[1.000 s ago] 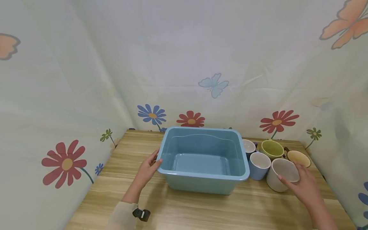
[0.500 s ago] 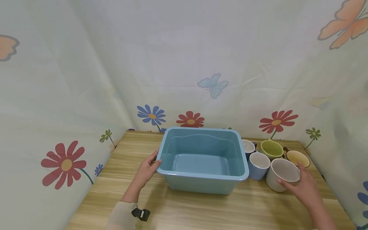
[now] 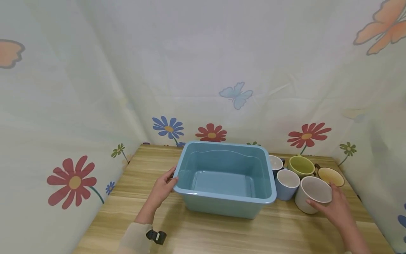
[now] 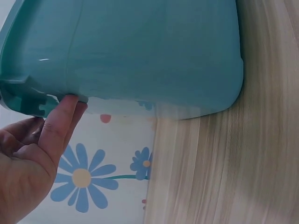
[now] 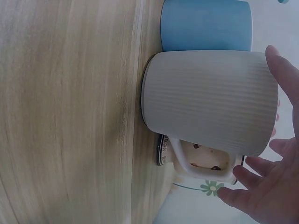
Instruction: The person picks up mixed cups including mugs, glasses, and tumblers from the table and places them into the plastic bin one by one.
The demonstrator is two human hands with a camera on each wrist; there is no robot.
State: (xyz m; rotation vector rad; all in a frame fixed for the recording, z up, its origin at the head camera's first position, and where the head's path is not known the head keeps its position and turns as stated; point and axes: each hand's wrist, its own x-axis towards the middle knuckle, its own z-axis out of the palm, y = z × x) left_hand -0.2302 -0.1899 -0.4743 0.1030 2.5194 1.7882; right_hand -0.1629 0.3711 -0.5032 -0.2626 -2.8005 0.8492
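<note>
The left hand (image 3: 162,187) is at the left end of a blue plastic basin (image 3: 219,203), thumb on the rim and fingers under it. Those fingers (image 4: 58,123) show below the rim in the left wrist view. On the right, a ribbed white mug (image 3: 305,199) stands upright on the table. The right hand (image 3: 337,208) is around the mug's top, its thumb right at the near side of the rim. In the right wrist view, its other fingers (image 5: 245,179) spread loosely beside the mug's handle (image 5: 184,161), not wrapped round it.
Beside the white mug stand a light blue mug (image 3: 285,188), a green mug (image 3: 301,166), a cream-coloured mug (image 3: 331,176) and a dark mug with a white inside (image 3: 275,163). They crowd between basin and table's right edge. A flowered cloth (image 3: 190,70) hangs behind the wooden table (image 3: 215,233).
The basin's right end has shifted slightly toward the front, with the left hand still at its rim. The right hand stays at the white mug, its fingertips slightly farther outside the rim.
</note>
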